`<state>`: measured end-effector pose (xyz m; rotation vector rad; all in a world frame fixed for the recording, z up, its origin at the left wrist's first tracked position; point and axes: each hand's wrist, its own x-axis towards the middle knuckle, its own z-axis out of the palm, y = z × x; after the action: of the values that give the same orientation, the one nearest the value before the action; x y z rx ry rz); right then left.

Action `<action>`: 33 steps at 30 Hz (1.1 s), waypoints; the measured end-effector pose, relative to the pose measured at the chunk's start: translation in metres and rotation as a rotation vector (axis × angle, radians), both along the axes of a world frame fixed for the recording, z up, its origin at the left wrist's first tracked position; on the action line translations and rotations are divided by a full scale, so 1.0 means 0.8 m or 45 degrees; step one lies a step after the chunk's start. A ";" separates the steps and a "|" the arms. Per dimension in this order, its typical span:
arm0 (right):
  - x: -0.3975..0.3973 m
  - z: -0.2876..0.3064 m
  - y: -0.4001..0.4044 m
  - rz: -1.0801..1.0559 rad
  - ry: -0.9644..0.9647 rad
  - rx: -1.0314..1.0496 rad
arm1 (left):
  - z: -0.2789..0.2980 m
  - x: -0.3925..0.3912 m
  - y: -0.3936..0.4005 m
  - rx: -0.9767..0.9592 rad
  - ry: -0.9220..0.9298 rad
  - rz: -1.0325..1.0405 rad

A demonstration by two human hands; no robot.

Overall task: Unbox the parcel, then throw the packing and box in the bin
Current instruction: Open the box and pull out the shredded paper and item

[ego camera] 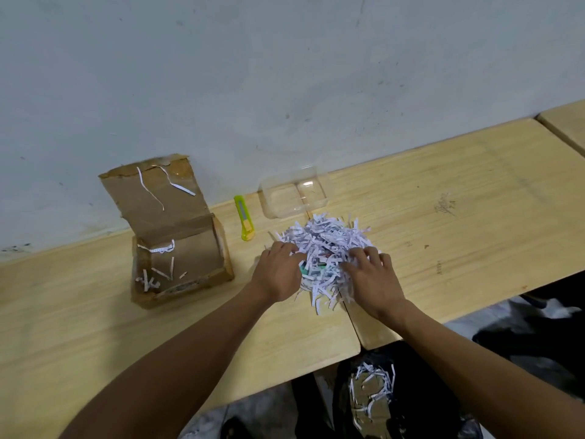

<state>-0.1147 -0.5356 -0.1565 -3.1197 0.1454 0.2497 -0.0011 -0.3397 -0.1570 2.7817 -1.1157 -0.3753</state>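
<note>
Left hand [278,274], right hand [373,280] — both forward, fingers curled, palms down.

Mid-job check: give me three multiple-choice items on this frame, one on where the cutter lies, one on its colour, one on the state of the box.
1. Where does the utility knife lie?
A. Inside the cardboard box
B. On the table between the cardboard box and the clear plastic container
C. In the bin bag

2. What colour is the knife's body?
A. Red
B. Black
C. Yellow-green

3. What state is the cardboard box in?
A. Taped shut
B. Open, lid flap up, only a few paper strips inside
C. Flattened

Answers:
1 B: it rests on the table, the box to its left and the clear plastic container to its right.
2 C: the casing is bright yellow-green.
3 B: the flap stands against the wall, and most of the shredded paper is piled on the table under both hands.
</note>
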 end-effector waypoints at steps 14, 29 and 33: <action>-0.012 -0.009 0.017 0.188 -0.033 0.135 | -0.016 -0.006 0.024 -0.107 0.125 -0.003; 0.018 -0.010 0.074 0.338 -0.076 0.329 | -0.031 -0.013 0.075 -0.407 0.089 0.157; 0.025 -0.012 0.073 0.230 -0.040 0.347 | -0.047 -0.029 0.082 -0.249 0.149 0.280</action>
<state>-0.0944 -0.4769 -0.1657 -2.8636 -0.1588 0.2022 -0.0246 -0.2740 -0.1947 2.6364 -0.7664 -0.3762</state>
